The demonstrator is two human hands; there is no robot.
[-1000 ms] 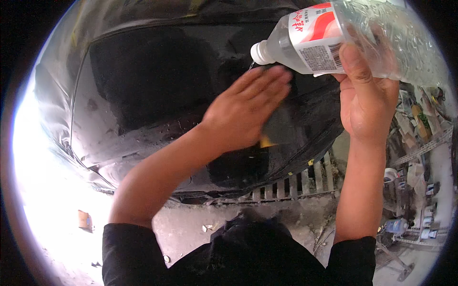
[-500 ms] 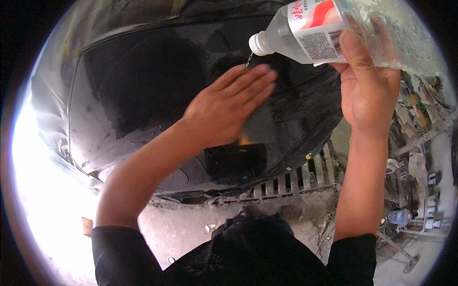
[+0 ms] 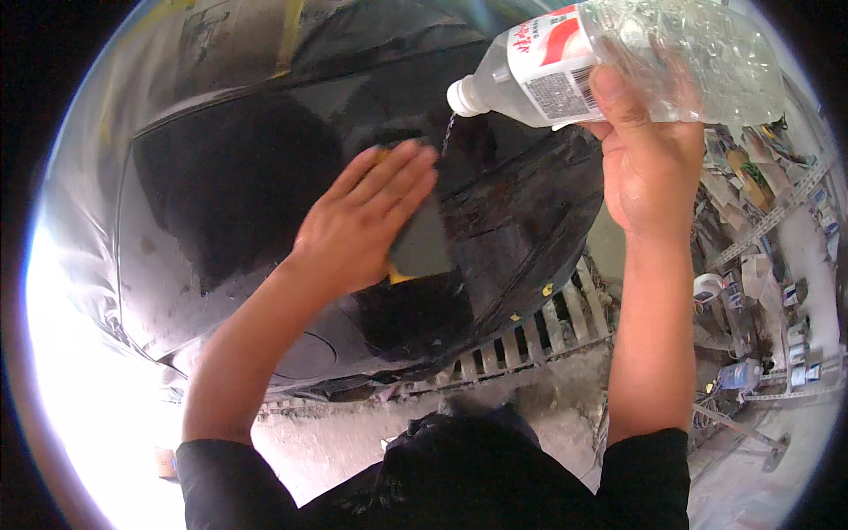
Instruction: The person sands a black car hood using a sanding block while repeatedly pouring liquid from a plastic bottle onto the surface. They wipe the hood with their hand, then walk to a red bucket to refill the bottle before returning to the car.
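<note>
My right hand [image 3: 649,168] grips a clear plastic bottle [image 3: 698,62] with a white and red label, tilted so its mouth points left and down. A thin stream of water [image 3: 448,132] falls from the mouth. My left hand [image 3: 367,216] lies flat, fingers stretched and slightly blurred, over a dark grey sheet [image 3: 426,243] with a yellow edge [image 3: 411,277], which looks like sandpaper; the palm hides part of it. Beneath is a wet, glossy black curved panel [image 3: 247,159] that looks like car bodywork. The left thumb is hidden.
Film-like covering [image 3: 221,44] with yellow tape surrounds the panel's far side. A slatted floor grate [image 3: 521,344] runs below its near edge. At right stand metal racks [image 3: 764,225] with clutter, a blue-tinted container [image 3: 740,375] and a white roll [image 3: 708,287].
My left hand has slid left and slightly down across the panel, leaving more of the grey sheet in sight. The bottle and right hand appear shifted slightly left; water still runs.
</note>
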